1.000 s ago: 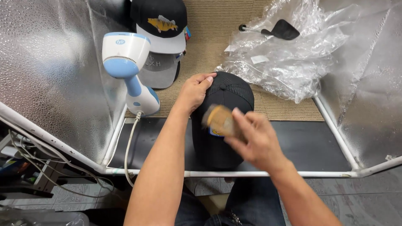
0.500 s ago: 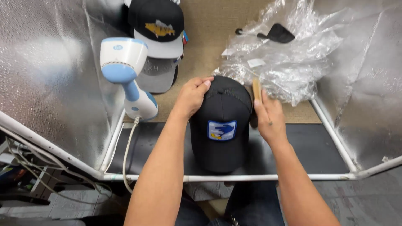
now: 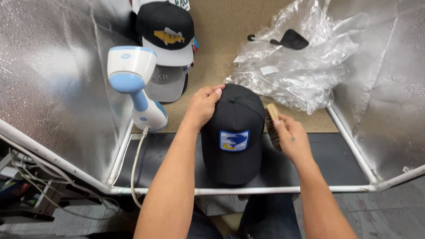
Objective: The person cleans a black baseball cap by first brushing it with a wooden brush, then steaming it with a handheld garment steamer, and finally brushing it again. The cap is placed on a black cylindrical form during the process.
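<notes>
A black trucker cap (image 3: 233,132) with a blue square patch on its front lies crown-up on the dark mat (image 3: 332,155) at the near edge of the work surface, its brim pointing toward the person. The left hand (image 3: 202,105) rests on the cap's back left side, fingers curled over the mesh near the top and pressing it down. The right hand (image 3: 290,138) is closed around a wooden-backed brush (image 3: 272,121), which is held against the cap's right side, bristles toward the fabric; the fingers wrap the brush from behind, so I cannot tell exactly how the grip sits.

Just left of the cap stands a white and blue handheld garment steamer (image 3: 135,86), upright on its base, with a pale cord (image 3: 135,168) running down off the front edge. Behind the steamer is a stack of caps (image 3: 166,48), the top one black and white with a yellow fish emblem, a grey brim showing beneath it. To the right, on the tan carpet-like surface (image 3: 221,26), lies a heap of crumpled clear plastic bags (image 3: 301,66), with a small black long-handled tool (image 3: 283,40) on top of it. Silver reflective panels (image 3: 53,79) wall in both sides, framed by white tubing (image 3: 239,190) along the front.
</notes>
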